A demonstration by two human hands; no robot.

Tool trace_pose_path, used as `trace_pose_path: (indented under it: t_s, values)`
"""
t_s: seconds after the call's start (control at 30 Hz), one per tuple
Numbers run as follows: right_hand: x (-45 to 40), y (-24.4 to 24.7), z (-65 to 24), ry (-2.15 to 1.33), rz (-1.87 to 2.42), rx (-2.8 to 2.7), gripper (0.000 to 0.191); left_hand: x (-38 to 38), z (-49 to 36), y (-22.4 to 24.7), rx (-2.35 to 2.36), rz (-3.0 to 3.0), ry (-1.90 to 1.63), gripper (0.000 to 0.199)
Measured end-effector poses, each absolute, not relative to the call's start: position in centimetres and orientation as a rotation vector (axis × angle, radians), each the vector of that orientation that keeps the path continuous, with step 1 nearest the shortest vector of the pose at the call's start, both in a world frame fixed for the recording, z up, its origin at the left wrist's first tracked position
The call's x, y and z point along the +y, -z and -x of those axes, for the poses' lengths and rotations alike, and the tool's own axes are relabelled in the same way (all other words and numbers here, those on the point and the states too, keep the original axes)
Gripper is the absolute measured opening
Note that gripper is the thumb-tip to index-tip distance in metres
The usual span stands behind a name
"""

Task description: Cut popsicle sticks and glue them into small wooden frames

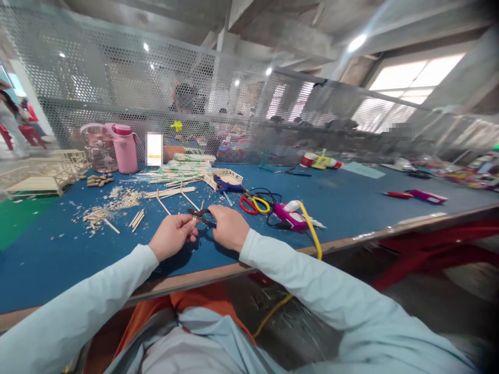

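Note:
My right hand (230,227) is wrapped round the dark-blue handles of a pair of pliers (201,214), whose dark jaws point left. A small wooden stick (194,219) is pinched in the fingers of my left hand (173,236), right beside the jaws. Whether the jaws touch the stick I cannot tell. Long thin sticks (188,197) lie on the blue table just beyond my hands. To the left is a small bunch of short cut sticks (136,220), with a heap of wood scraps (100,212) behind it.
A glue gun (228,185), red-and-yellow-handled scissors (254,204) and a purple device (290,215) with a yellow cord lie to the right. A pink bottle (125,149) and wrapped stick bundles (187,167) stand or lie at the back. Wooden frames (37,176) are far left.

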State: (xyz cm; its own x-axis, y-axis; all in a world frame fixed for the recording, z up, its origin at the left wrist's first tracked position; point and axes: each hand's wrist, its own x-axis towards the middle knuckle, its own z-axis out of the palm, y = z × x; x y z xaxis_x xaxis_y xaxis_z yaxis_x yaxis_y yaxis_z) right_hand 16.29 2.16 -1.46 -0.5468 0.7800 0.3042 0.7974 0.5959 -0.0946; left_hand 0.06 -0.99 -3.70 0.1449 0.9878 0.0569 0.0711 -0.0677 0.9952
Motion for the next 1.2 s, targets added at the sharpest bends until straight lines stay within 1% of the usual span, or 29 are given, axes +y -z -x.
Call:
trace_pose_path:
  t_s: [0.07,0.13,0.17,0.23,0.37,0.4,0.53,0.6,0.63,0.67,0.7,0.73,0.8,0.87,0.93,1.03,1.2]
  values:
    - [2.1,0.9,-16.4,-0.153,1.251,-2.534,0.023,-1.0,0.1,3.5,1.093,-1.391,-1.122,0.038]
    - [2.2,0.2,-16.6,-0.386,1.265,-2.542,0.021,-1.1,0.2,3.4,1.053,-1.426,-1.124,0.040]
    - [2.4,-0.2,-16.8,-0.457,1.294,-2.533,0.023,-1.1,0.2,3.4,1.034,-1.436,-1.120,0.041]
    - [2.9,-0.8,-17.2,-0.485,1.382,-2.498,0.025,-1.2,0.3,3.3,1.021,-1.424,-1.116,0.044]
    - [4.0,-0.1,-18.4,-0.294,1.580,-2.419,0.018,-1.3,0.1,3.0,1.090,-1.338,-1.137,0.047]
    - [4.2,0.4,-18.6,-0.249,1.638,-2.398,0.023,-1.4,0.1,2.9,1.105,-1.322,-1.138,0.048]
    - [4.3,3.0,-18.6,0.071,1.775,-2.311,0.058,-1.5,0.8,1.9,1.128,-1.312,-1.184,0.048]
    - [3.9,3.6,-18.5,0.278,1.680,-2.268,0.067,-1.3,1.9,1.1,1.147,-1.325,-1.264,0.047]
    - [3.5,3.6,-18.6,0.350,1.590,-2.246,0.069,-1.1,2.7,0.7,1.157,-1.338,-1.304,0.047]
    - [3.1,3.4,-18.6,0.374,1.482,-2.233,0.068,-0.8,3.6,0.4,1.180,-1.345,-1.342,0.046]
    - [2.7,3.1,-18.6,0.354,1.369,-2.235,0.062,-0.4,4.5,0.2,1.199,-1.356,-1.370,0.045]
    - [2.3,2.7,-18.5,0.288,1.265,-2.252,0.053,0.1,5.3,0.0,1.223,-1.371,-1.391,0.045]
    - [1.9,1.7,-17.9,0.042,1.111,-2.322,0.035,1.1,6.8,0.2,1.288,-1.434,-1.389,0.042]
    - [2.4,1.0,-16.5,-0.227,1.056,-2.359,0.027,2.0,7.5,0.9,1.269,-1.492,-1.337,0.037]
    - [3.5,0.7,-14.5,-0.398,1.046,-2.314,0.019,2.4,7.6,1.7,1.224,-1.521,-1.280,0.036]
    - [5.3,0.8,-11.6,-0.602,0.938,-2.233,0.024,2.0,6.9,2.4,1.204,-1.536,-1.261,0.034]
    - [5.3,1.0,-10.0,-0.912,0.690,-2.070,0.020,0.4,5.6,2.0,1.140,-1.563,-1.347,0.031]
